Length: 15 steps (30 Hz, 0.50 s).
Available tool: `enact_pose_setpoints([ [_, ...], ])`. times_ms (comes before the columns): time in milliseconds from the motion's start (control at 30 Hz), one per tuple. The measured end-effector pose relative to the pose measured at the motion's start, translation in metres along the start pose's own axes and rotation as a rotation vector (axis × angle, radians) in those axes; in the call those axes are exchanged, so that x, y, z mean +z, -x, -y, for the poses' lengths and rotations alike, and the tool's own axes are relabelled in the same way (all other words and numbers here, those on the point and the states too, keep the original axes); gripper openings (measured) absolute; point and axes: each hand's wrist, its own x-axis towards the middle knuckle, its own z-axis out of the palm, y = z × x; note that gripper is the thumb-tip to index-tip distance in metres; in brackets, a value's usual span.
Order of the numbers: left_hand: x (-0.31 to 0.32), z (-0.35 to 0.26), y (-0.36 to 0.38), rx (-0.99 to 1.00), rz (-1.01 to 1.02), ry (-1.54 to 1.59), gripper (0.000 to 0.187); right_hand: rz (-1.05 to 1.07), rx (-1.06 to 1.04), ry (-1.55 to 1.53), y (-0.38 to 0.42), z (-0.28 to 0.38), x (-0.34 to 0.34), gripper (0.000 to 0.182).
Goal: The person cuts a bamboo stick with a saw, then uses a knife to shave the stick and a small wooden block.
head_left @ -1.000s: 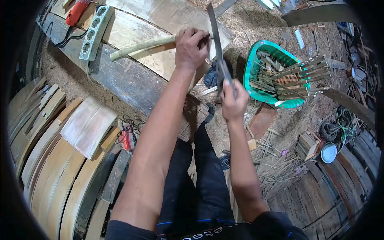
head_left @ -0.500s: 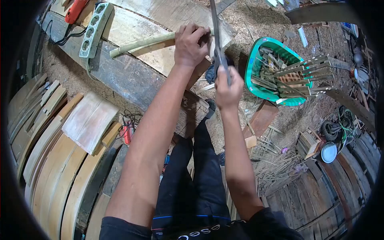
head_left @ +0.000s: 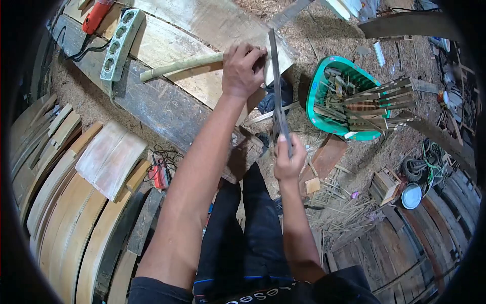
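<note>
My left hand [head_left: 243,71] is closed around a pale greenish stick, perhaps bamboo [head_left: 187,65], pressing it onto the plank bench [head_left: 157,104]. The stick's far end points left, and my fingers cover its right end. In my right hand [head_left: 289,157] is a handsaw [head_left: 277,86], gripped by its handle, part of which my fingers hide. Its long narrow blade points away from me and passes just right of my left fingertips, near the bench's right end.
A power strip [head_left: 121,45] and a red power tool [head_left: 97,16] lie on the bench at left. On the shavings-covered floor stands a green basket [head_left: 315,96] full of wood strips. Curved boards [head_left: 66,213] are stacked at lower left; a white bowl [head_left: 411,196] sits at right.
My right hand has drawn the saw back toward my body, so its tip sits lower in view. My left hand still holds the stick in the same place.
</note>
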Motion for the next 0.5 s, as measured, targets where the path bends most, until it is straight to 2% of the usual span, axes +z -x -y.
enact_pose_setpoints([
  [67,0.000,-0.004,0.009,0.000,0.012,0.017,0.023,-0.002,0.020,0.030,-0.006,0.002,-0.002,0.027],
  [133,-0.001,-0.003,0.006,0.014,-0.009,0.030,0.024,0.026,-0.012,0.088,-0.052,0.027,0.014,0.025],
  [233,-0.001,-0.006,0.009,-0.019,0.016,0.006,0.023,0.000,-0.006,0.029,-0.025,0.013,0.009,0.025],
  [333,-0.002,-0.003,0.003,-0.010,0.005,0.004,0.023,-0.019,-0.097,0.055,0.023,-0.004,-0.006,0.031],
  [367,-0.002,-0.005,0.006,-0.011,0.015,0.007,0.022,-0.015,-0.016,0.025,0.021,-0.008,-0.008,0.031],
  [467,0.000,-0.002,0.007,-0.004,0.009,0.035,0.022,0.007,-0.097,0.028,-0.045,0.004,0.016,0.029],
  [500,-0.001,-0.002,0.008,0.002,0.021,0.016,0.022,0.006,-0.093,0.041,-0.044,0.010,0.018,0.029],
])
